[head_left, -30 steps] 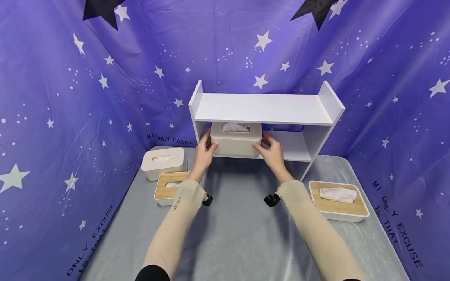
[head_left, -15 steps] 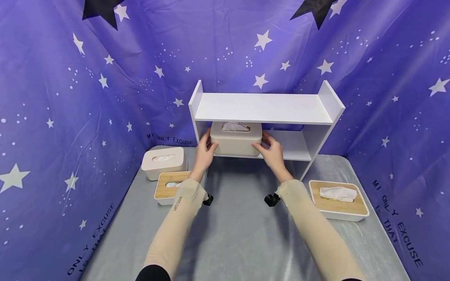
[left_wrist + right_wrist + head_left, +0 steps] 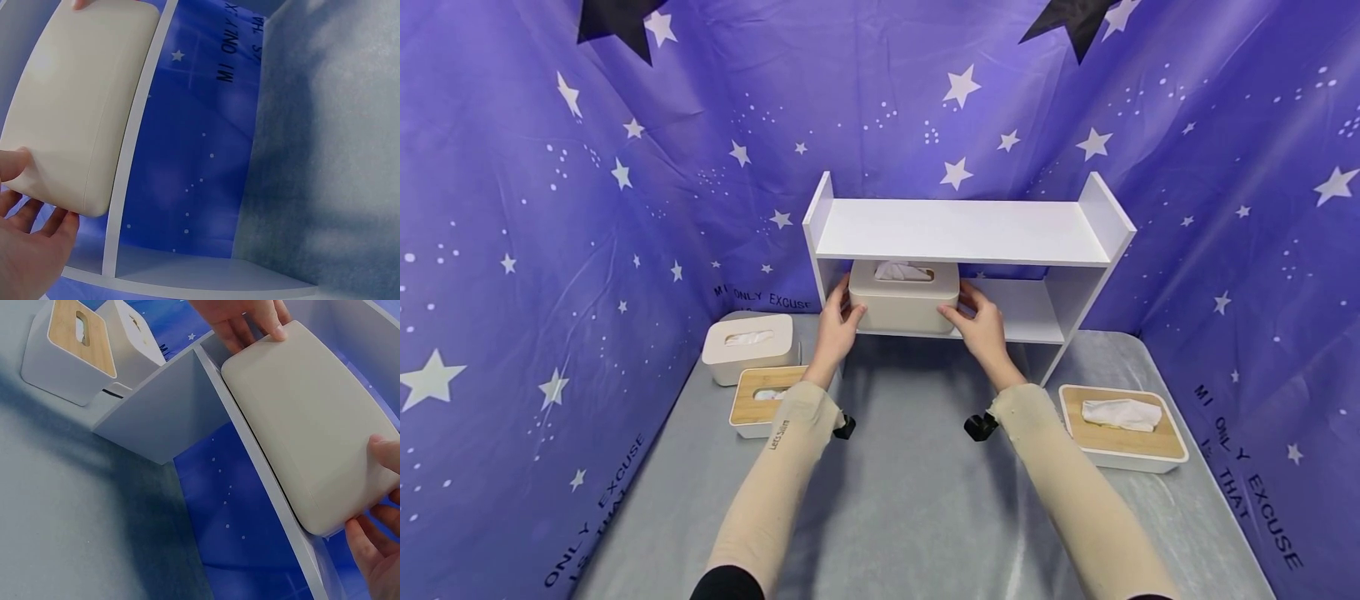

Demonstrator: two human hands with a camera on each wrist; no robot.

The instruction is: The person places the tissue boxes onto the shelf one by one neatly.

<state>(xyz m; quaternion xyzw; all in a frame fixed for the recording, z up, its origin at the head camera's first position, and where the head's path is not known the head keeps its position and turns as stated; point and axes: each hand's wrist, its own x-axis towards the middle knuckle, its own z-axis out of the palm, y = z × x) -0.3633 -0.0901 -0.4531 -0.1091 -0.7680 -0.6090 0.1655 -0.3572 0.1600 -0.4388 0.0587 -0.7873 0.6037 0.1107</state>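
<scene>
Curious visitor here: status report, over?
Left grip and right grip on opposite ends of cream, rounded, plastic-looking tissue box. Box at white, flat lower shelf, left of centre. No obstruction seen.

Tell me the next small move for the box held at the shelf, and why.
Probably nudge the held cream tissue box slightly deeper onto the lower shelf: its front face is close to the shelf's front edge, and the left hand and right hand grip its ends.
</scene>
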